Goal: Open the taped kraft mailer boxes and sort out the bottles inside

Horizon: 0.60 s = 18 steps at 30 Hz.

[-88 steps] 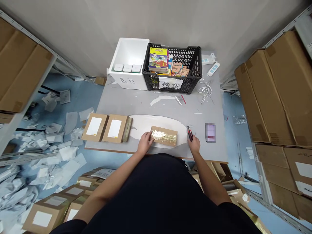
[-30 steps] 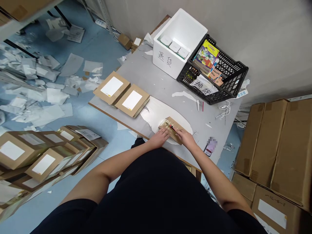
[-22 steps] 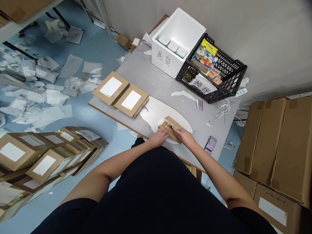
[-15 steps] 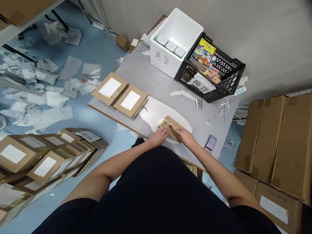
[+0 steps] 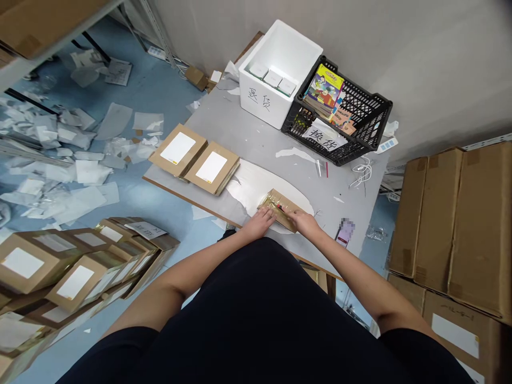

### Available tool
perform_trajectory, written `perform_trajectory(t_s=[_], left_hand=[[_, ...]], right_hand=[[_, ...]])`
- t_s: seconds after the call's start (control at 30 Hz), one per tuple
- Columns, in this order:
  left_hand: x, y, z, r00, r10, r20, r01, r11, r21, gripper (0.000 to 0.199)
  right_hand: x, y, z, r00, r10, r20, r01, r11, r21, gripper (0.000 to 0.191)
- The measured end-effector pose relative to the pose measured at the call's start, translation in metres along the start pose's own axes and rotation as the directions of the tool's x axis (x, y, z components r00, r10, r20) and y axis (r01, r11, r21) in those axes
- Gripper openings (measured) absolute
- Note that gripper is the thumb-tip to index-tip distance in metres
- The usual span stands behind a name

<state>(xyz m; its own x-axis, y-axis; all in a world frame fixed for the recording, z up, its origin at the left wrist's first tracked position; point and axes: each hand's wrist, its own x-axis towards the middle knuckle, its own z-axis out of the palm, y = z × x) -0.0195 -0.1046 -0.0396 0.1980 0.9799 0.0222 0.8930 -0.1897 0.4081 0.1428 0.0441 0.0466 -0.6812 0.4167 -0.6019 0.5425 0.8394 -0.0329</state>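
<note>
kraft parcel wrapped in shiny tape sits at twelve o'clock on a white sheet, and i've got the left hand spread flat on it, the right hand narrowly pinching a red-tipped cutter against the wrap; cutting looks underway, so next calls for steady pressure from the left.

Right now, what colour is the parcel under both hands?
The parcel is tan cardboard under glossy gold wrap; head view shows it best.
</note>
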Motion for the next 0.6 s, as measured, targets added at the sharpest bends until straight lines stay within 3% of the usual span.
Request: perform_trajectory(t_s=[0.2, 0.6], left_hand=[[-0.001, 0.000, 0.000, 1.000, 0.001, 0.020, -0.001, 1.000, -0.020, 0.057], [0.001, -0.002, 0.002, 0.999, -0.001, 0.044, 0.000, 1.000, 0.017, 0.052]], right_hand=[[-0.004, 0.005, 0.008, 0.999, 0.013, -0.049, -0.013, 1.000, 0.002, 0.050], [-0.044, 0.030, 0.026, 1.000, 0.025, 0.010, -0.025, 0.998, -0.062, 0.059]])
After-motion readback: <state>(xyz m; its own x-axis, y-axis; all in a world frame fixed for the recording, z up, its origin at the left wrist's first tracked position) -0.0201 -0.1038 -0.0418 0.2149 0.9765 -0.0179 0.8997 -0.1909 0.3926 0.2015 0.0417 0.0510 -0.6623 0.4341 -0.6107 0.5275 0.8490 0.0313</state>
